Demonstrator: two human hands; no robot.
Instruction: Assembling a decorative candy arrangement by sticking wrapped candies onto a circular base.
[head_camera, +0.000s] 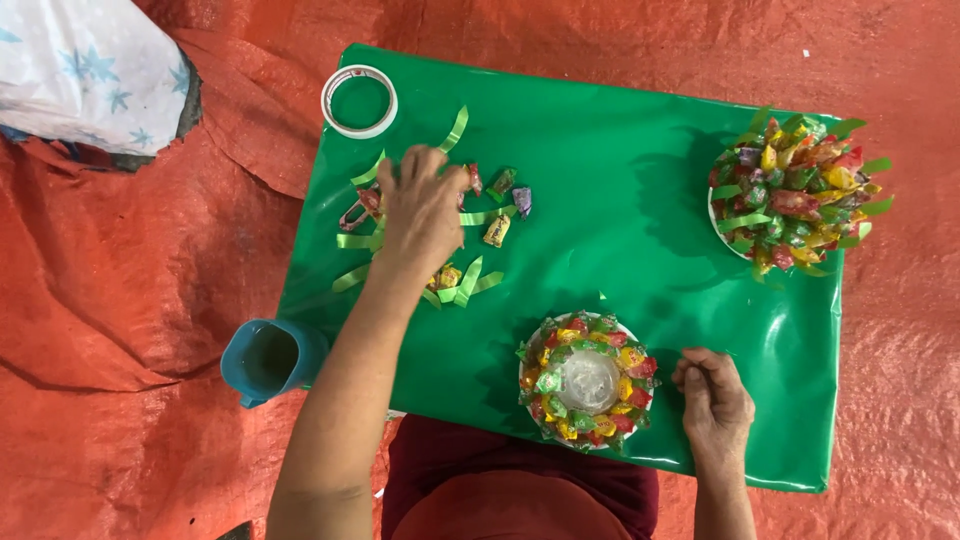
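The left hand (420, 205) was spread, fingers apart, over loose wrapped candies (497, 230) and green strips (460, 282) at upper left, while the right hand (712, 395) was curled shut, empty, beside the candy-ringed bowl (588, 382).

We count two candy rings (588, 382) (795, 195), one tape roll (359, 101) at eleven o'clock, and one blue cup (270, 360).

Single view, head-worn camera. Looks almost straight down from above the person's lap onto the green sheet (620, 200) laid over an orange tarpaulin (120, 300). Moderately near: the whole sheet fits in frame, both forearms entering from the bottom edge. No second view to share coverage.
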